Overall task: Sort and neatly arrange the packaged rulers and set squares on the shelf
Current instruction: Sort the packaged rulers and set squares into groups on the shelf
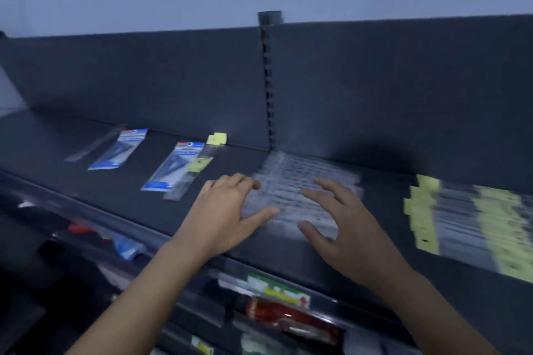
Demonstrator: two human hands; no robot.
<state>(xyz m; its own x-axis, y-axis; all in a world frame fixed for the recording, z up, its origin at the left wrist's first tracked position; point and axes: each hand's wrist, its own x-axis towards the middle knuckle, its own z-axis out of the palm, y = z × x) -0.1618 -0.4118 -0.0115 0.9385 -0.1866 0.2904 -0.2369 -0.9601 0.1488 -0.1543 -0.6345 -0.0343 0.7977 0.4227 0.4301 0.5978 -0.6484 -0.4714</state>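
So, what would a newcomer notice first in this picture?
First, the two bare hands: the left hand and the right hand, fingers spread, on a batch of clear plastic packaged rulers at the middle of the dark shelf. Next, the two blue-and-white set square packets lying to the left.

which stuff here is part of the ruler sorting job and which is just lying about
Job:
- clear ruler packs under left hand and right hand
- yellow-tagged ruler packs
- blue set square packs

Lying about:
- red packet on the lower shelf
- green-labelled packet

Head camera looks down, close over the shelf (121, 190).
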